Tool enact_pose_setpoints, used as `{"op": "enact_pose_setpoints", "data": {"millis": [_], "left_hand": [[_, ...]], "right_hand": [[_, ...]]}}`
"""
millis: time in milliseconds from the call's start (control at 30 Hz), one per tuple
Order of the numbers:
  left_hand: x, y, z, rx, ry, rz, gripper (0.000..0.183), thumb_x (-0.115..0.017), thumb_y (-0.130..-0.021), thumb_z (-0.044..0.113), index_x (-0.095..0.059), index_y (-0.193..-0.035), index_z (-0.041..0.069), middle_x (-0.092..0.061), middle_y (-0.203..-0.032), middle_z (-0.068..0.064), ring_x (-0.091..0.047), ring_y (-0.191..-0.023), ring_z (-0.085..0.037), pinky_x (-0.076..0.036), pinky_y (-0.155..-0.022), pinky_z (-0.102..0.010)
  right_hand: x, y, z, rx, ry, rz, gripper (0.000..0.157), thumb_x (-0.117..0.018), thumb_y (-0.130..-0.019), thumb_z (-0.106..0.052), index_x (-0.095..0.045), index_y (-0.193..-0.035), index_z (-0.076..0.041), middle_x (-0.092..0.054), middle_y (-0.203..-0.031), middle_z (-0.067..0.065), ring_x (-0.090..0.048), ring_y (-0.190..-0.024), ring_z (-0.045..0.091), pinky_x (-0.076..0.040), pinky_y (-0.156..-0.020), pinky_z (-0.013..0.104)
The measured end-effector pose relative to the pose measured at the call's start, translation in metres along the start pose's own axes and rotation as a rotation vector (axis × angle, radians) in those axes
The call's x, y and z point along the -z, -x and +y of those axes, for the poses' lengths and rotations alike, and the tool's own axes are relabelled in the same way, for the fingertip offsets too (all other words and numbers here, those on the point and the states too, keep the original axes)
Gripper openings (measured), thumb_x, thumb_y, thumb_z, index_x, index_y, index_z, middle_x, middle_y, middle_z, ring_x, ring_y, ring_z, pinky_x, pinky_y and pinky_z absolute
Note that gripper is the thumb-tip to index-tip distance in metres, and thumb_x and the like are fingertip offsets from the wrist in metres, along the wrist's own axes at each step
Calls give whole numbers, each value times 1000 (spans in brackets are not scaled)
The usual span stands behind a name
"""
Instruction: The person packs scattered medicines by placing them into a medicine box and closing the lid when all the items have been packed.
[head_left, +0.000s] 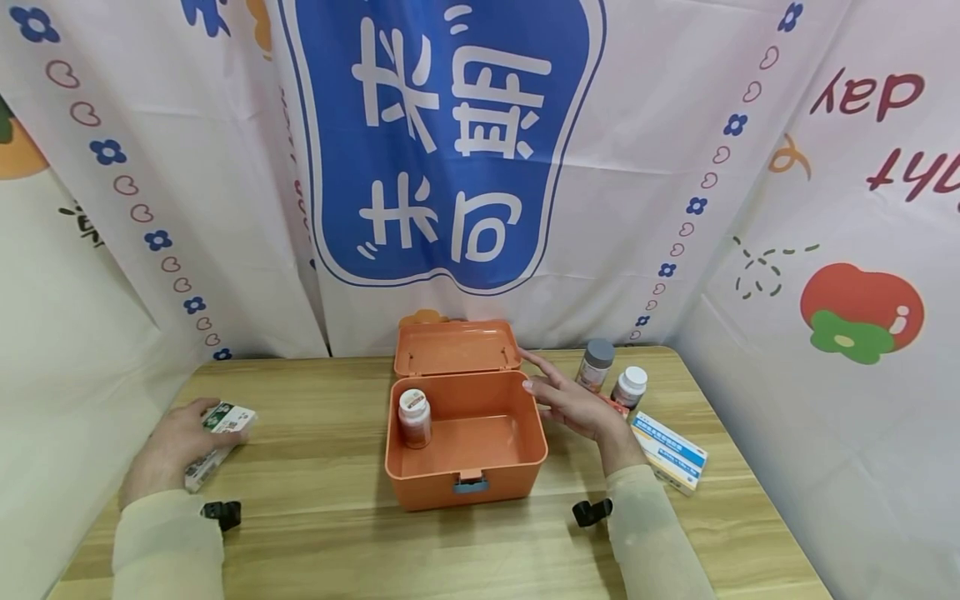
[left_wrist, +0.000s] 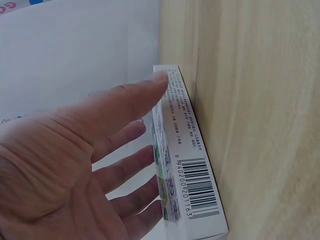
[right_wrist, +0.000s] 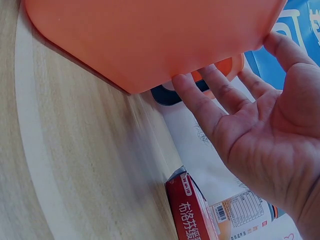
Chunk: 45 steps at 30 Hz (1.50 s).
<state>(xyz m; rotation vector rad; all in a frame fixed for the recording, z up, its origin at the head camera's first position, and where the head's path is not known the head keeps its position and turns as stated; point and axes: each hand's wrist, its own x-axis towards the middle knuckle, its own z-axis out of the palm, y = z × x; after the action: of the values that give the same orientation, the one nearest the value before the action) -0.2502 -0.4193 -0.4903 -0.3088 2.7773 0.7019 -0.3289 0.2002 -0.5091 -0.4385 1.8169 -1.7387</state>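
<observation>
On the left of the table, my left hand [head_left: 168,442] grips a white-and-green medicine box [head_left: 232,417]. In the left wrist view its thumb presses along the barcode side while the fingers lie against the printed face. An orange lidded storage box [head_left: 420,497] stands in the middle with its lid [head_left: 457,347] tipped back. One white-capped pill bottle [head_left: 416,423] stands inside it at the left. My right hand [head_left: 576,410] is at the storage box's right wall, fingers extended, fingertips at the rear corner and the thumb at the rim.
Right of my right hand stand a grey-capped bottle [head_left: 596,367] and a white-capped bottle [head_left: 630,387]. A blue-and-white medicine box [head_left: 670,452] lies nearer, and a red medicine box [right_wrist: 189,204] is partly covered by the hand in the head view. Printed curtains [head_left: 232,167] surround the table.
</observation>
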Motion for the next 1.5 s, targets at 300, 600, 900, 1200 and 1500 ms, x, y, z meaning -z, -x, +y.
{"op": "enact_pose_setpoints", "data": {"millis": [300,600,900,1200,1500], "left_hand": [[-2,-6,-8,-9,0,10,102,-81,-89,42,-27,-158,-8,-31,-148,-50,-49,-115,-55,-47,-91,-63],[0,-4,-2,-14,-21,10,97,-78,-91,43,-28,-159,-7,-29,-151,-50,-47,-121,-59,-44,-99,-74],[2,1,16,-43,-63,56,93,-77,-92,42,-32,-159,-5,-33,-152,-47,-48,-121,-58,-43,-99,-75],[-1,2,36,-95,-71,97,91,-78,-91,38,-33,-160,-3,-33,-152,-47,-47,-122,-59,-44,-98,-75],[-3,6,59,-172,-92,146,90,-81,-89,32,-36,-159,-3,-33,-153,-46,-47,-126,-60,-44,-100,-76]], "right_hand": [[0,-1,0,3,4,-1,64,-52,-112,-33,-20,-164,-52,-50,-162,8,-55,-147,27,-51,-119,49],[1,-1,0,-2,-1,0,64,-52,-112,-33,-20,-164,-52,-49,-163,8,-52,-149,28,-50,-120,47],[0,-1,0,4,-5,-6,64,-52,-113,-31,-20,-165,-50,-50,-162,9,-54,-147,26,-50,-120,48],[0,0,-1,1,6,1,64,-52,-113,-32,-20,-164,-50,-50,-162,9,-56,-146,26,-51,-119,49],[0,0,-2,-12,11,9,64,-53,-112,-33,-21,-164,-51,-50,-162,9,-54,-148,29,-49,-121,50]]}}
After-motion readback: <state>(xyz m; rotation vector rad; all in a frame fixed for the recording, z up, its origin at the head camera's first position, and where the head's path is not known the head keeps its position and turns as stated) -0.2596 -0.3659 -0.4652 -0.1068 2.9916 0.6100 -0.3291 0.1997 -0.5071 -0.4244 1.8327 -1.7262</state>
